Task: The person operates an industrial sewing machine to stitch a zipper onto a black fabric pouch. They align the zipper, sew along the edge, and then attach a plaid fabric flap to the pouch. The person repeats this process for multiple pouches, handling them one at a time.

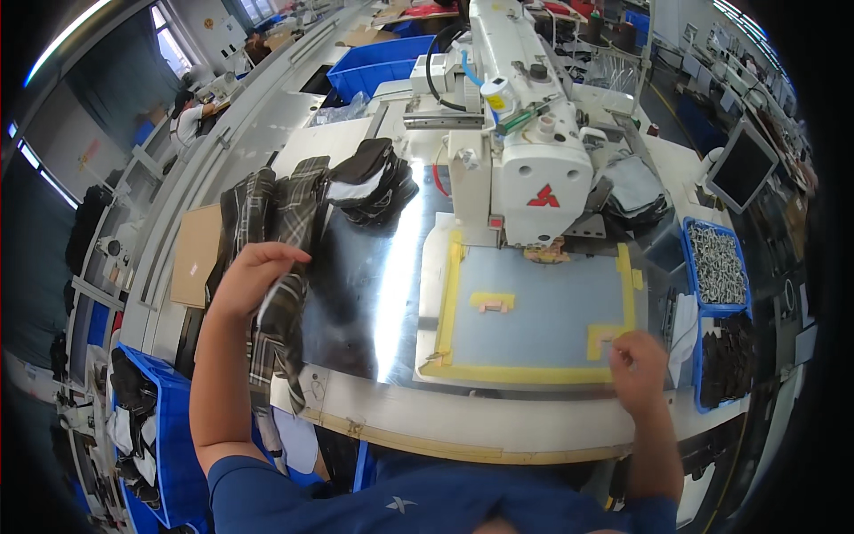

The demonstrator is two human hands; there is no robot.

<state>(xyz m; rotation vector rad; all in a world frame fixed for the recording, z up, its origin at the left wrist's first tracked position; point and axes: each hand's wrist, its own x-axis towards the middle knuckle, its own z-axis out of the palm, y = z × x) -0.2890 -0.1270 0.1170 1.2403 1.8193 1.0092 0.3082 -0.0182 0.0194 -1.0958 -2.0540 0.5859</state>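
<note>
My left hand (258, 271) pinches the edge of a plaid fabric piece (292, 325) among long, dark plaid pieces (249, 209) draped over the steel table toward its front edge. My right hand (633, 369) is curled at the lower right corner of a translucent grey template plate (534, 316) bordered with yellow tape; whether its fingers hold anything is hidden. The plate lies below the head of a white industrial sewing machine (538, 165). A stack of dark pieces with white backing (374, 178) sits between the plaid pieces and the machine.
Blue trays (685, 233) of metal parts and dark pieces flank the plate at right. Another stack (632, 187) lies behind it. A cardboard sheet (191, 254), a blue bin (173, 427) of fabric and a rear blue bin (378, 62) surround the table. A co-worker (187, 120) sits at left.
</note>
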